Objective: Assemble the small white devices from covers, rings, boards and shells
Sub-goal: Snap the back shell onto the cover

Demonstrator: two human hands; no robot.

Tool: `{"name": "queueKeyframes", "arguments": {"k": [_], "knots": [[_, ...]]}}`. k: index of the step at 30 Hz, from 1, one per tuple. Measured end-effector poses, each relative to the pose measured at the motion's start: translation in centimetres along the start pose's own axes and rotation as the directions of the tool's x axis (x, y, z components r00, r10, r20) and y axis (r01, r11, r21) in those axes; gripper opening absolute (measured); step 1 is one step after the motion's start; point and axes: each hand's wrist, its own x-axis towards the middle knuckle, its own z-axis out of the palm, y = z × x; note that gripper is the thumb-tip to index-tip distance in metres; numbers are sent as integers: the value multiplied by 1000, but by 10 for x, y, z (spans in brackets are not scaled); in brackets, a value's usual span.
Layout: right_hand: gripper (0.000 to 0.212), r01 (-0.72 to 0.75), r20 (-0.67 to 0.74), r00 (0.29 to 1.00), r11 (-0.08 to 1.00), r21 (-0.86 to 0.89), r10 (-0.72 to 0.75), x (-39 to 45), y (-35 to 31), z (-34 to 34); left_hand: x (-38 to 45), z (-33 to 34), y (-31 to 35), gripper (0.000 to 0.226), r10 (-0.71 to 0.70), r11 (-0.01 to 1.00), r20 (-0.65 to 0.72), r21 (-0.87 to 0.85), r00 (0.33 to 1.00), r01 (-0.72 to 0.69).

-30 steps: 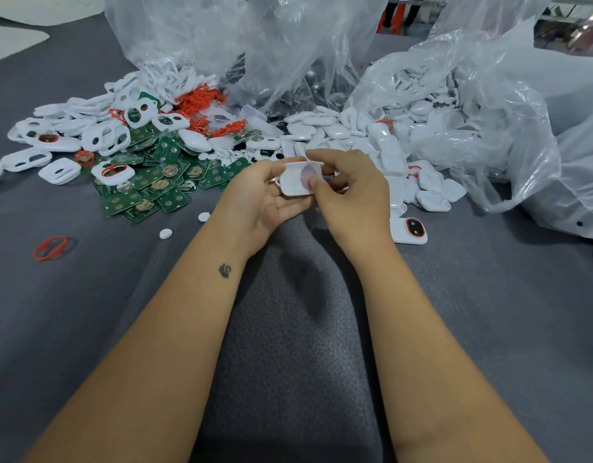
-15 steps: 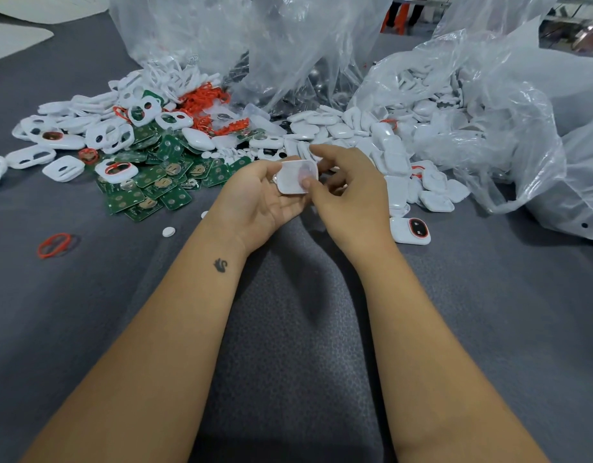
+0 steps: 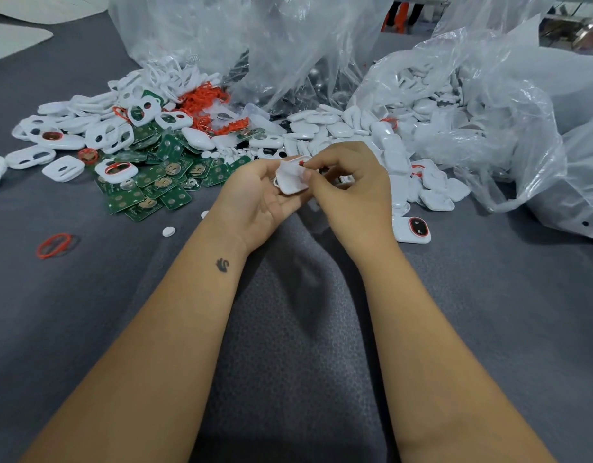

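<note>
Your left hand (image 3: 255, 198) cradles a white device (image 3: 291, 179) above the tabletop (image 3: 488, 295); your right hand (image 3: 351, 192) pinches its edge. Green boards (image 3: 161, 185) heaped left, white shells (image 3: 398, 155) right.

- I see a grey felt-covered table (image 3: 488, 312) carrying everything
- A heap of green rectangular circuit boards (image 3: 161, 182) lies left of centre
- White plastic covers with oval cutouts (image 3: 63, 168) are scattered just beside them
- A tangle of orange rubber rings (image 3: 205, 98) sits behind; one loose orange ring (image 3: 53, 245) lies well apart, nearer me
- White rounded plastic shells (image 3: 398, 162) spill from a clear plastic bag (image 3: 508, 128)
- One assembled white device with a red-rimmed window (image 3: 412, 229) lies at the right
</note>
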Motion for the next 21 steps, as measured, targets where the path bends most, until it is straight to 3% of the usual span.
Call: {"name": "queueKeyframes", "arguments": {"k": [5,8,10,13,15,17,19,21], "knots": [[25,-100,-68,991,974,205,116,4,-3,-5,4,-2,0,40,15,1000,-25,0,1000,-15],[21,-114,-294,939,968,223,178,9,-2,-14,3,-2,-1,25,58,998,-85,-7,995,-59],[11,-167,-457,868,981,101,195,12,4,-22,3,-2,-2,18,99,995,-106,-6,990,-100],[27,-304,-511,857,871,-386,73,10,12,-28,3,-1,-4,20,184,982,-117,63,976,-178],[34,-199,-388,920,790,-579,-53,8,12,-24,3,0,-4,23,237,968,-136,114,962,-223],[32,-1,-140,985,795,-607,-105,6,12,-14,4,-1,-2,26,314,945,-175,156,933,-288],[33,142,142,987,787,-600,-70,3,15,-5,5,-3,1,28,404,911,-202,180,892,-372],[35,238,321,946,745,-623,-33,1,21,1,4,-4,3,29,476,876,-219,204,852,-437]]}}
